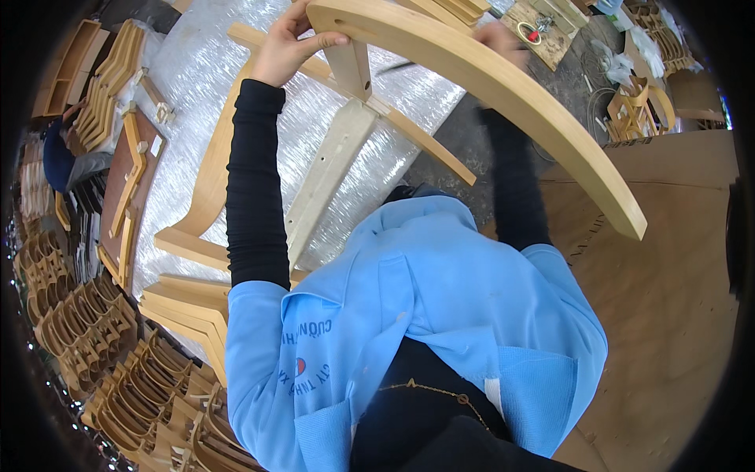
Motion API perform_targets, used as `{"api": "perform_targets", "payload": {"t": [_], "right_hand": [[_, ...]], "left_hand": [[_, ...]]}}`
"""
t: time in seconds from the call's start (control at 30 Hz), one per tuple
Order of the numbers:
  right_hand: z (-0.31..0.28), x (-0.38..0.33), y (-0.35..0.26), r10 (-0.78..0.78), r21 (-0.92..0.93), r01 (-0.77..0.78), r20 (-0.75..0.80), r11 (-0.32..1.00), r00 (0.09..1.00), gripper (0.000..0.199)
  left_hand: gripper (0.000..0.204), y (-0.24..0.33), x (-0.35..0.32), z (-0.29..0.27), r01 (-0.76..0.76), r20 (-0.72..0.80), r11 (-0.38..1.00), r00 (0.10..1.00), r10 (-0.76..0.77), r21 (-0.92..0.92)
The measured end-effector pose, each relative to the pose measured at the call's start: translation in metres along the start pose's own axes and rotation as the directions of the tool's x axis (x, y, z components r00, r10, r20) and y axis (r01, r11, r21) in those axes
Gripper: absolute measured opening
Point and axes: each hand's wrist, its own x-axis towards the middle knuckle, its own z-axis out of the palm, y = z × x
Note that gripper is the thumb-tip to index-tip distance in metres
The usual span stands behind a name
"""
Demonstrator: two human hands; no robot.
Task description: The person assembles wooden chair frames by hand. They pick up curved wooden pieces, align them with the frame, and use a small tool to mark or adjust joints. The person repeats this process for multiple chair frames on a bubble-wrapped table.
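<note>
A long curved wooden piece (pixel 503 67), pale and smooth, arcs across the upper part of the view from the top middle down to the right. My left hand (pixel 295 43) grips its left end, thumb pressed along the side where it meets a short wooden upright (pixel 350 69). The upright joins a wooden frame with crossing bars (pixel 429 141) and a bent side piece (pixel 214 161). My right hand (pixel 503 43) is behind the far side of the curved piece, smeared by motion; its fingers cannot be made out.
Shiny plastic wrap covers the work table (pixel 185 94). A pale padded bar (pixel 334 169) lies under the frame. A wooden board (pixel 543 27) carries a red object with a yellow ring. Stacked curved wooden parts (pixel 82 330) fill the left; brown cardboard (pixel 653 315) lies right. Another person (pixel 63 161) bends at far left.
</note>
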Motion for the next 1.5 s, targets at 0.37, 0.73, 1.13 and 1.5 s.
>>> {"api": "perform_targets", "payload": {"t": [0.37, 0.73, 1.13, 1.5], "right_hand": [[-0.295, -0.086, -0.064, 0.188, 0.323, -0.393, 0.516, 0.861, 0.836, 0.065], [-0.197, -0.053, -0.068, -0.278, -0.398, 0.121, -0.366, 0.909, 0.888, 0.059], [-0.023, 0.088, 0.160, 0.149, -0.457, -0.042, 0.202, 0.889, 0.968, 0.064], [0.059, 0.204, 0.213, 0.180, -0.732, -0.108, 0.021, 0.673, 0.983, 0.058]], "left_hand": [[0.042, -0.035, -0.015, 0.088, -0.070, -0.328, 0.921, 0.942, -0.064, -0.382], [0.040, 0.142, 0.143, 0.063, -0.188, -0.221, 0.941, 0.967, 0.128, -0.280], [0.050, 0.025, 0.037, -0.082, 0.060, -0.316, 0.593, 0.887, 0.338, 0.803], [0.041, -0.019, -0.349, -0.139, 0.795, -0.966, 0.565, 0.258, 0.016, 0.222]]}}
